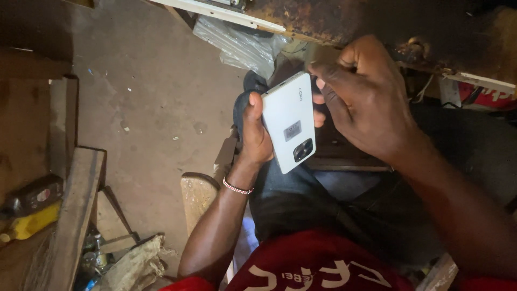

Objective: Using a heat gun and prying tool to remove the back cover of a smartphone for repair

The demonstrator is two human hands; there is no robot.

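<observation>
The left hand [254,132] grips a white phone [288,121] along its left edge, thumb on the back near the top corner, fingers wrapped behind where they cannot be seen. The phone is held back-up and tilted, its dark camera block [302,150] toward the lower end and a small grey sticker [292,131] just above that. A beaded bracelet [237,188] circles the left wrist.

The right hand [358,97] comes in from the right — its fingers [329,81] are curled together over the phone's upper right corner, touching the edge there. Whether they pinch something small at that corner cannot be told; the fingertips hide it.

The phone sits above the person's lap, over dark trousers [334,210], with a red shirt [318,267] at the bottom of the view. Above the hands runs a rusty, dark bench edge [323,21] with a white strip [215,11] along it, and a crumpled clear plastic bag [237,46] lies under it. A bare concrete floor [156,97] spreads to the left. At the far left — well apart from the hands — wooden boards [75,215] stand, with a yellow-and-black tool [32,213] resting beside them. A pale wooden stool edge [198,196] shows just beside the left forearm.
</observation>
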